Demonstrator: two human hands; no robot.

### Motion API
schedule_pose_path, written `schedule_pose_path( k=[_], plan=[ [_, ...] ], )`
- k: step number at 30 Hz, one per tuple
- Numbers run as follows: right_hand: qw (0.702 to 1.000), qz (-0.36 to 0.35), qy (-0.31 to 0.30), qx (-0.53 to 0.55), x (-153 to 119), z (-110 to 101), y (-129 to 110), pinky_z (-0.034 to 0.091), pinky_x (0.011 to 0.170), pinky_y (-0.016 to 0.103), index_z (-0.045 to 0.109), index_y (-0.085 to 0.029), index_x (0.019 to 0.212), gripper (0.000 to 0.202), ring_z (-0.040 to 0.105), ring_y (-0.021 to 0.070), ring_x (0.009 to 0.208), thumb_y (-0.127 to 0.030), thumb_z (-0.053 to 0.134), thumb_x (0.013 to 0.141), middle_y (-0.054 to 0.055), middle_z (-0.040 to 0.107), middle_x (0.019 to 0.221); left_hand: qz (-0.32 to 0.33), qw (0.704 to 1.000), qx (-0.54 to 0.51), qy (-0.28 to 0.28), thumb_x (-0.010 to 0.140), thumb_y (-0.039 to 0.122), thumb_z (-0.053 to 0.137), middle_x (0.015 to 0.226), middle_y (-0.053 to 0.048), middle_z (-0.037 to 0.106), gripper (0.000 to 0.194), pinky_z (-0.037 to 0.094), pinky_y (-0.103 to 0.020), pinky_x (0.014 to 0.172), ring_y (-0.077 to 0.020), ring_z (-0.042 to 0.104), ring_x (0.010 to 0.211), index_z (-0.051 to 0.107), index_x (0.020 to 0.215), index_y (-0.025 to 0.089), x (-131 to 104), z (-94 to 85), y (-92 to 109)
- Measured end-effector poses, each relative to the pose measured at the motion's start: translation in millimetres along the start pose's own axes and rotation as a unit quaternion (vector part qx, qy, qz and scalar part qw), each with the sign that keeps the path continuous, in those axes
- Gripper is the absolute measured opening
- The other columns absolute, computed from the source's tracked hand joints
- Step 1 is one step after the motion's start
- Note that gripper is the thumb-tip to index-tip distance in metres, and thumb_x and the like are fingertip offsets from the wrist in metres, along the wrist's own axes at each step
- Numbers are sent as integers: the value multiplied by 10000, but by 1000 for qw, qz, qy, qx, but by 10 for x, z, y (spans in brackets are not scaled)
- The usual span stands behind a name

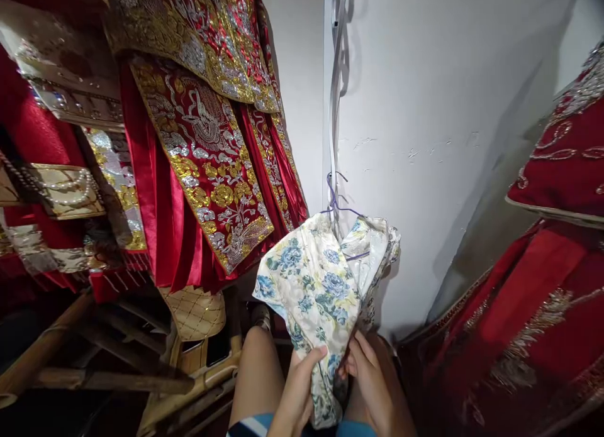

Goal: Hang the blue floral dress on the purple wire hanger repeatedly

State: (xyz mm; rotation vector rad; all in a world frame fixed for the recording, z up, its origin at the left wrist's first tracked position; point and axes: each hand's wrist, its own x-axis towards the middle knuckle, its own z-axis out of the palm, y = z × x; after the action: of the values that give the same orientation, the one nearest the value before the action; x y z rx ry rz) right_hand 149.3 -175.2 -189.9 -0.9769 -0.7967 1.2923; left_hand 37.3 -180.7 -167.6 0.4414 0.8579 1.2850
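A white garment with blue flowers hangs by its shoulders from a thin purple hanger, just in front of the wall. Its lower part reaches down between my knees. My left hand grips the lower front edge, thumb on top and fingers hidden behind the cloth. On the other side, my right hand pinches the garment's right edge with bent fingertips. Cloth gathers and folds between the two hands. The hanger's hook sits by a white cable or strip that runs down the wall.
Red embroidered garments with gold and silver hang at left. More red beaded clothing hangs at right. A bamboo frame stands low on the left, near a cream quilted piece. The pale wall lies straight ahead.
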Motion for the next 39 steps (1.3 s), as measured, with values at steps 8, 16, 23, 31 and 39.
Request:
schedule_pose_path(
  k=[8, 16, 23, 31, 39],
  plan=[
    [998, -28, 49, 20, 4, -78, -148, 326, 490, 243, 579, -191, 592, 291, 421, 115, 508, -384, 652, 797, -17, 515, 550, 196, 960, 117, 162, 626, 358, 820, 1043, -87, 710, 496, 520, -378, 931, -314, 655, 1099, 645, 1066, 213, 172, -325, 188],
    [990, 11, -99, -103, -99, 222, -161, 257, 469, 234, 694, -151, 613, 310, 390, 100, 418, -409, 617, 768, 11, 573, 468, 315, 880, 355, 20, 716, 149, 674, 1061, -75, 672, 339, 466, -337, 941, -270, 615, 1039, 672, 1048, 222, 168, -360, -226],
    [982, 11, -116, -148, 188, 166, -481, 230, 422, 228, 731, -155, 645, 282, 380, 92, 360, -384, 597, 741, 7, 576, 414, 338, 841, 420, -43, 867, 255, 544, 766, -40, 593, 151, 438, -262, 684, -201, 563, 747, 568, 732, 190, 278, -233, -391],
    [980, -142, -44, -132, 1053, 570, -1614, 231, 388, 214, 723, -131, 668, 259, 378, 66, 366, -376, 669, 733, 51, 663, 507, 353, 766, 533, -69, 825, 86, 470, 767, -43, 578, 138, 383, -256, 669, -187, 553, 738, 488, 737, 191, 564, -282, -695],
    [970, -192, -75, -129, 1115, 594, -1719, 244, 385, 202, 707, -137, 730, 233, 390, 69, 359, -343, 600, 745, 0, 620, 466, 325, 779, 508, -171, 888, 175, 571, 883, -73, 675, 84, 453, -310, 773, -215, 623, 842, 627, 951, 170, 615, -17, -290]
  ],
)
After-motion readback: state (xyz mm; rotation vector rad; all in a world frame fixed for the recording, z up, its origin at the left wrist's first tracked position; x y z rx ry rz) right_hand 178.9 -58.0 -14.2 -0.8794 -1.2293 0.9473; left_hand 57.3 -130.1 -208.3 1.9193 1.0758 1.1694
